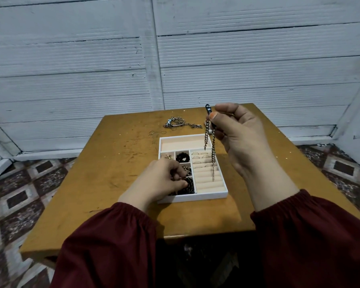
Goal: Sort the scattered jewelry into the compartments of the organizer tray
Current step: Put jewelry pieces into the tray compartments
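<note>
The step in hand looks like placing a chain: the right hand (237, 132) is raised above the organizer tray (195, 198), its grip pinching the dark clasp end of a chain bracelet (213, 154) between thumb and forefinger. The links hang in two strands over the ring rolls (206, 175) on the tray's 3 o'clock side. The left hand (162, 179) is down in the 7 o'clock compartment, its grip curled on a black beaded bracelet (189, 187), apparently tucking it in. Next, the chain probably wants lowering into the long bare compartment (181, 143) at 12 o'clock, fed in slowly so it pools rather than drapes over a divider. The chain is dull metal, loose and swinging freely. More jewelry (175, 122) and thin rings (154, 133) lie on the table (112, 163) beyond the tray at 12 and 11 o'clock, unsorted.
</note>
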`<state>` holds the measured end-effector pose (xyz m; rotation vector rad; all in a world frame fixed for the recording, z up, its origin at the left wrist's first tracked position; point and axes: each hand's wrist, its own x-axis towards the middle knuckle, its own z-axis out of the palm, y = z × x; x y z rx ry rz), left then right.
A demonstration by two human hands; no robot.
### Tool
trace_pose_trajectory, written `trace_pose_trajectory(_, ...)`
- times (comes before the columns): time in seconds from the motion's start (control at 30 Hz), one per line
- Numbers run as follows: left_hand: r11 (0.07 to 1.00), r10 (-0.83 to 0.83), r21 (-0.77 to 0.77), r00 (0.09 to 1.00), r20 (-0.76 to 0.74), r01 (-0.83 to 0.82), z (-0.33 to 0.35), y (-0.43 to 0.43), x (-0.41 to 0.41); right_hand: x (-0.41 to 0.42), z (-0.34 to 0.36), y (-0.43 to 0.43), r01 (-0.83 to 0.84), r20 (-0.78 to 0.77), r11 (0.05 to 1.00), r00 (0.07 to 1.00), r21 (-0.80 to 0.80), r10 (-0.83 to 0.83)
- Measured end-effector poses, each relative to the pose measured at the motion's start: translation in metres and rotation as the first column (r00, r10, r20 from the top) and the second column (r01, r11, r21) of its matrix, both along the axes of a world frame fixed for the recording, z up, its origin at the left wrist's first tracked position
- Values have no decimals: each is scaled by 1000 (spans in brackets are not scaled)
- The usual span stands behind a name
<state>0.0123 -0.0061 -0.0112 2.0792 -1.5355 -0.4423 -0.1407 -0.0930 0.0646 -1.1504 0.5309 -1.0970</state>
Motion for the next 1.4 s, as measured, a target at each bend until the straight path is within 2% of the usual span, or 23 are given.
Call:
trace_pose_trajectory(0.27,1000,10,-26,1000,-3,-10,1,3,2,-1,1,1,-3,8,1000,1000,6,3)
trace_pose_trajectory(0.73,999,16,28,991,136,-20,-2,1,2,0,-1,1,-2,-2,1000,1000,4,2)
trace_pose_trajectory(0.87,999,22,32,993,114,-26,-2,2,2,0,0,1,1,-14,1000,1000,-3,-1)
trace_pose_trajectory(1.03,996,68,-64,997,-28,-69,-6,7,6,1,1,3,-6,6,1000,1000,9,6)
trace_pose_trajectory(1.27,961,173,-205,982,-82,-186,-13,11,12,4,1,3,-3,-24,1000,1000,0,3)
trace_pose_trajectory(1.4,911,278,-281,953,-122,-302,-22,11,17,7,1,3,-16,-20,1000,1000,11,16)
